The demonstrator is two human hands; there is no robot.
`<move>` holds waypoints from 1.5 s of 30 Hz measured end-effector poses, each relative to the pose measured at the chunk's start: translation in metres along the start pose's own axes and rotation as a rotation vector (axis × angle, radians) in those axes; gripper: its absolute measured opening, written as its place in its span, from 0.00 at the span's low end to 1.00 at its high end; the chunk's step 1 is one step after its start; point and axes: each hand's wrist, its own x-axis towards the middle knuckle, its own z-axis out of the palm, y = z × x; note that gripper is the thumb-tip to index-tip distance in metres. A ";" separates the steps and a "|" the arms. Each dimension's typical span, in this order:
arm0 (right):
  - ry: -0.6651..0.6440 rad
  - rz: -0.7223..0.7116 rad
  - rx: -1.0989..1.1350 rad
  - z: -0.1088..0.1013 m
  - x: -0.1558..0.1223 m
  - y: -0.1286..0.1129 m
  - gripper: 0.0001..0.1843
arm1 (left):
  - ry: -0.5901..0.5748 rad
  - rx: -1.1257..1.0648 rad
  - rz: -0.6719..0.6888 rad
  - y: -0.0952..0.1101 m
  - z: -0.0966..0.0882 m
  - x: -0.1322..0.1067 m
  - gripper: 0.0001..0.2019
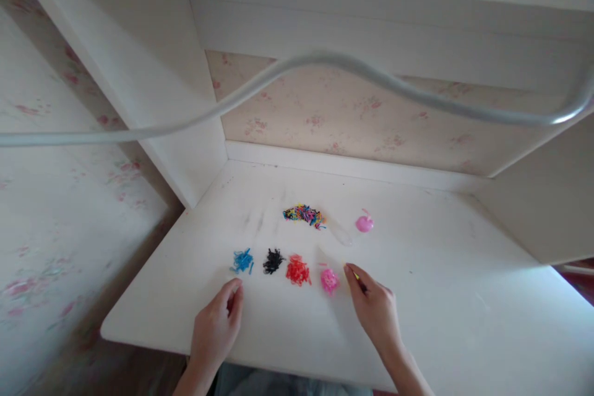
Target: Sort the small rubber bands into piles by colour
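Note:
My left hand (pixel 218 315) is curled closed on the white desk, just below a pile of blue rubber bands (pixel 242 261); whatever its fingers hold, if anything, is hidden. Beside the pink rubber band pile (pixel 329 281), my right hand (pixel 375 304) pinches a small yellow and black thing (pixel 358 279), too small to name. Between the hands lie black rubber bands (pixel 273 261) and red rubber bands (pixel 297 270). Farther back is a heap of mixed-colour rubber bands (pixel 304 215), with a clear plastic piece (pixel 342 234) trailing to its right.
A pink rounded object with a thin tail (pixel 364 223) lies at the back right of the white desk (pixel 445 297). A pale curved bar (pixel 320 60) crosses the upper view. A side panel (pixel 176 105) stands at left, and a low ledge (pixel 352 164) runs along the back.

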 end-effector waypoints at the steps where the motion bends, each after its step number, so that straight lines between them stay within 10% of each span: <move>1: 0.042 0.044 0.030 -0.004 -0.008 0.012 0.27 | -0.005 0.028 0.006 0.000 0.000 0.000 0.11; 8: 0.109 0.253 -0.018 -0.016 -0.039 0.060 0.33 | -0.048 0.136 -0.003 0.006 -0.001 0.003 0.09; 30: 0.003 0.225 0.034 -0.008 -0.038 0.075 0.28 | -0.013 0.085 0.117 0.010 -0.002 0.008 0.12; 38: 0.043 0.362 0.142 -0.018 -0.036 0.075 0.30 | -0.241 -0.012 0.180 0.086 -0.018 0.066 0.12; 45: 0.030 0.399 0.205 -0.018 -0.035 0.070 0.30 | -0.395 0.229 0.198 0.127 0.019 0.130 0.11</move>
